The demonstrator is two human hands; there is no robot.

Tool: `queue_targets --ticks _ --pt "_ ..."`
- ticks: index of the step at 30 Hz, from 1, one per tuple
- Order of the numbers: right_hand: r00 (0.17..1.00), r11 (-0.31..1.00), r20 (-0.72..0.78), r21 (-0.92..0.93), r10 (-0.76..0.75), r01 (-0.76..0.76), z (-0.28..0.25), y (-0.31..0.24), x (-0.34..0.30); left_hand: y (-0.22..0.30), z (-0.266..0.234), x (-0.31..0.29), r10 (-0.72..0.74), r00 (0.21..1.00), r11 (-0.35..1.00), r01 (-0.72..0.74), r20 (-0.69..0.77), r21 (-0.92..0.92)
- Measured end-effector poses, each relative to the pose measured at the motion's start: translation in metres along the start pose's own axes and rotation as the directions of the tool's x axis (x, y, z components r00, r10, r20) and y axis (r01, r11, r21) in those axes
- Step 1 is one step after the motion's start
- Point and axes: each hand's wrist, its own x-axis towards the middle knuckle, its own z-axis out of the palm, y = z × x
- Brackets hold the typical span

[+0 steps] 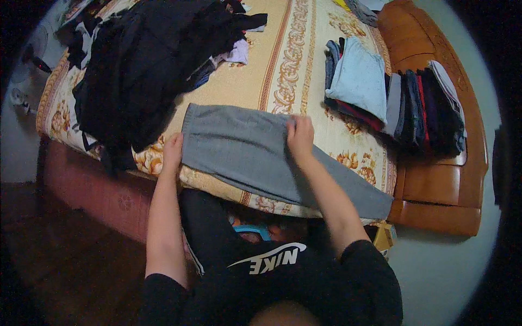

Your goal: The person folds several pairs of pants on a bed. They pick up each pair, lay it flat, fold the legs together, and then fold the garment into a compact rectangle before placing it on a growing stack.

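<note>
As grey trousers (239,141) lie flat along near edge of bed (234,89), wide end to your left, narrow end to right, your left hand (173,151) meets wide end; cannot tell whether its grip pinches cloth. Your right hand (302,136) sits at far edge of trousers, grip curled closed on fabric. Beyond, to right, pale blue garment (358,76) lies folded beside row of folded clothes (413,114), near brown board (440,185). To left, big black clothing heap (136,70) spreads over bed.
</note>
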Motion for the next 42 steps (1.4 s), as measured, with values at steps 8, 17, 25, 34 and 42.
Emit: queue_targets --ticks 8,17,25,34,42 --pt "0.846 0.947 0.433 0.210 -0.312 0.242 -0.031 -0.077 -0.128 -0.008 -0.001 0.009 0.067 0.997 0.992 -0.063 -0.032 0.110" --pt "0.787 0.947 0.543 0.275 -0.293 0.163 -0.033 -0.078 -0.144 -0.004 -0.002 0.012 -0.046 0.999 0.983 0.043 -0.009 -0.177" --pt "0.949 0.953 0.133 0.062 0.287 -0.296 -0.047 0.056 -0.074 0.012 0.001 0.003 -0.019 0.999 0.985 0.014 -0.027 -0.174" --pt "0.863 0.990 0.484 -0.077 0.144 -0.122 -0.041 0.059 -0.029 -0.009 -0.004 0.014 -0.002 0.999 0.995 -0.003 -0.045 -0.098" --pt "0.811 0.886 0.365 -0.263 0.458 -0.382 -0.004 0.071 -0.038 -0.011 -0.002 0.014 -0.131 0.991 0.961 0.124 -0.011 -0.247"
